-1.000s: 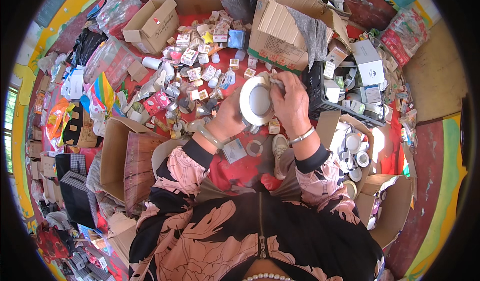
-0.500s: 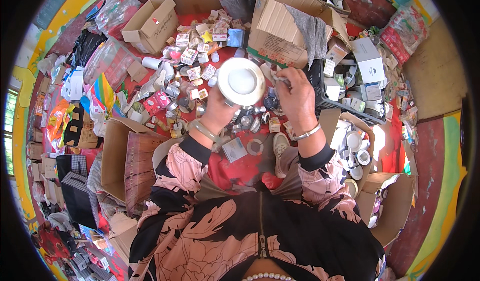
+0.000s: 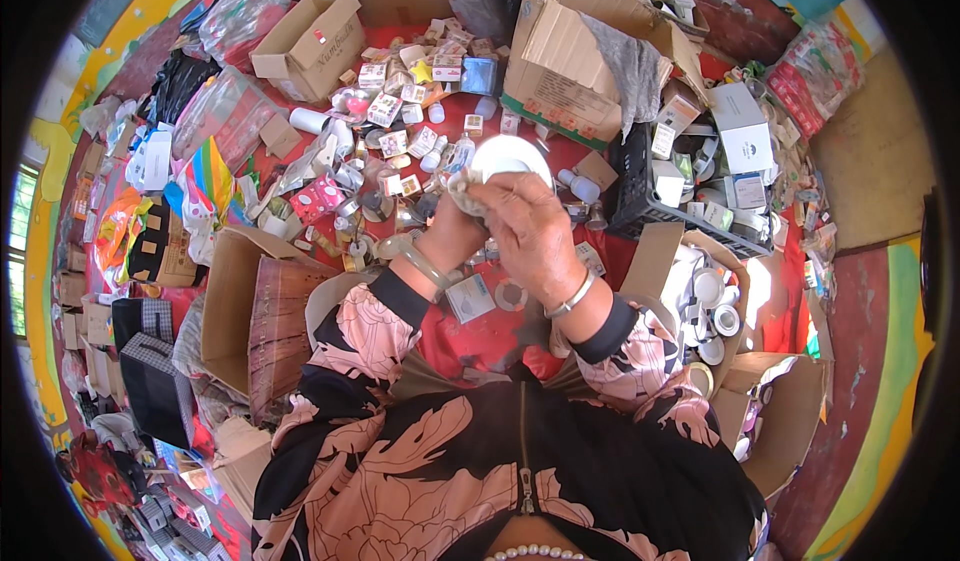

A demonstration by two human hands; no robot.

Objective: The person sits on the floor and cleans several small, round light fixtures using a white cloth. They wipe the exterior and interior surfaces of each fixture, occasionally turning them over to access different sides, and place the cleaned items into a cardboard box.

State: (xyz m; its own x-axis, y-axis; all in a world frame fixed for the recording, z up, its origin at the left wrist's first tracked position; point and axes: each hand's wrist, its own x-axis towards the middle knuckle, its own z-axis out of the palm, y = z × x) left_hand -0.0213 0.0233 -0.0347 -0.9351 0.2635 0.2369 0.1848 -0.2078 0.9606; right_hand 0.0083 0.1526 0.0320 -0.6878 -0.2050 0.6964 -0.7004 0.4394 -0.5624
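My left hand point(image 3: 456, 229) is raised before me around a round white light point(image 3: 512, 153), fingers mostly hidden. My right hand point(image 3: 535, 236) crosses over, pinching a pale cloth point(image 3: 464, 197) at the light's left edge. Beyond: small boxes point(image 3: 384, 110) heaped. To my right: black crate point(image 3: 628, 176); nearer, open cardboard box point(image 3: 650, 261).

I hold a round white disc point(image 3: 512, 153) up in my left hand point(image 3: 455, 231), its face bright enough to wash out detail, its upper edge a clean, smooth curve. Its lower part is hidden behind my right hand point(image 3: 530, 231), which pinches a crumpled, greyish-beige cloth point(image 3: 466, 199). The cloth bunches at the disc's lower left, overlapping its edge in view; I cannot tell how firmly they touch.
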